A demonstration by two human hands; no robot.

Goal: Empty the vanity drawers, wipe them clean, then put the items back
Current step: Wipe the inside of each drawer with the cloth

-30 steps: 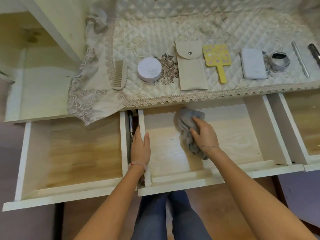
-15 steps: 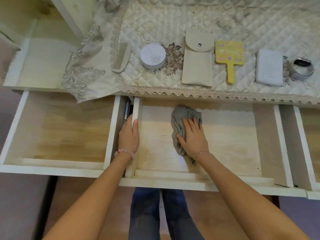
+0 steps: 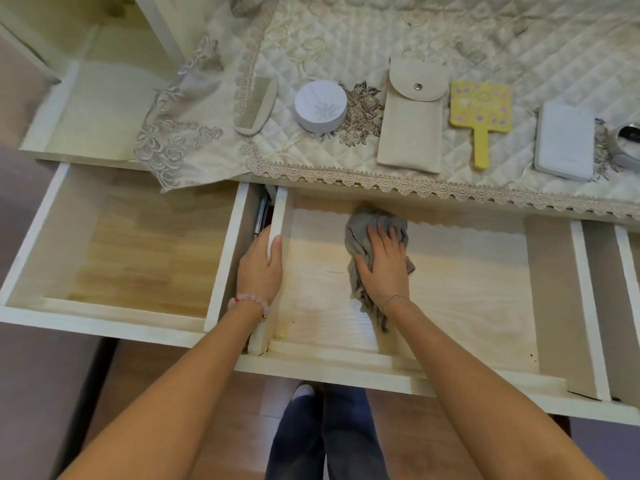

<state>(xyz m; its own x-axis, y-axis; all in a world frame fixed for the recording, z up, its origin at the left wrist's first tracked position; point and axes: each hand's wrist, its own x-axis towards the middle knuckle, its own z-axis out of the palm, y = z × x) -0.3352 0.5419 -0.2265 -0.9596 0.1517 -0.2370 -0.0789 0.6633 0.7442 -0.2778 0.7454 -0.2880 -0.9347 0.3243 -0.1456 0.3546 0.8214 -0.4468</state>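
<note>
The middle drawer (image 3: 467, 292) is pulled out, with nothing on its pale wooden bottom but a grey cloth (image 3: 356, 237). My right hand (image 3: 382, 268) presses flat on that cloth near the drawer's back. My left hand (image 3: 259, 268) grips the drawer's left side wall (image 3: 277, 216). The left drawer (image 3: 138, 258) is pulled out too and holds nothing. On the quilted vanity top (image 3: 485, 36) lie a comb (image 3: 256, 105), a round white box (image 3: 320, 105), a beige snap pouch (image 3: 412, 116), a yellow hand mirror (image 3: 480, 112), a white case (image 3: 564, 145) and a metal tin (image 3: 628, 140).
A third drawer (image 3: 627, 271) is pulled out at the far right, mostly cut off. A lace runner corner (image 3: 173, 150) hangs over the left drawer. A metal slide rail (image 3: 261, 216) shows between the left and middle drawers. My legs (image 3: 325, 441) stand under the middle drawer.
My right hand has slid the cloth toward the back of the middle drawer and flattened on it. The left hand keeps its hold on the side wall. The camera shifted.
</note>
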